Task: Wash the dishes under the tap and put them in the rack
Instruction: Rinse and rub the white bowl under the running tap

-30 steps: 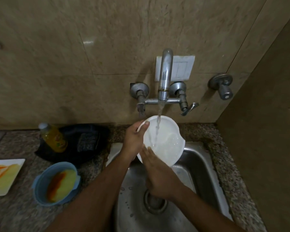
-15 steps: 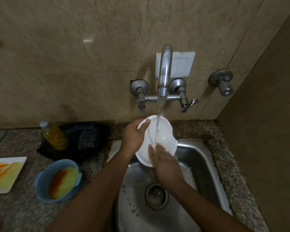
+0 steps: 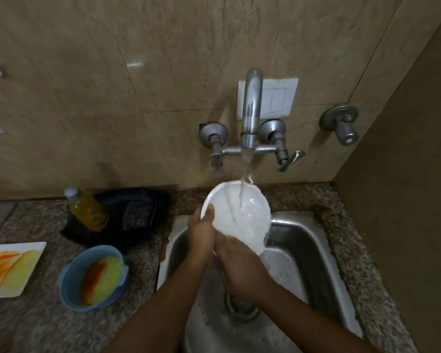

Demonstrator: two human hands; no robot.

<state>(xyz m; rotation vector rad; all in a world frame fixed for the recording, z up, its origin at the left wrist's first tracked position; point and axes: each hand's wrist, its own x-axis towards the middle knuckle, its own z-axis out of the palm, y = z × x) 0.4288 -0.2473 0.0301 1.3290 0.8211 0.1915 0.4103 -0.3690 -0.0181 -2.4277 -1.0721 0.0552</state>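
Note:
A white bowl (image 3: 237,212) is tilted over the steel sink (image 3: 303,250), its inside facing me, with tap water running into it from the chrome tap (image 3: 251,110). My left hand (image 3: 201,233) grips the bowl's left rim, thumb on the edge. My right hand (image 3: 239,268) is at the bowl's lower edge, fingers against it, just above the drain. A blue bowl (image 3: 69,289) smeared orange and yellow stands on the counter to the left, and a white square plate (image 3: 33,271) with similar smears lies at the far left. No rack is in view.
A yellow soap bottle (image 3: 87,210) stands in a black tray (image 3: 143,194) with a scrub pad (image 3: 138,212) behind the blue bowl. A granite counter (image 3: 36,327) surrounds the sink. A second valve (image 3: 341,126) sticks out of the wall at right, and a side wall closes off the right.
The bowl has turned and tipped under the stream. My right hand slid down from the bowl's inside to its lower edge. My left hand keeps hold of the rim.

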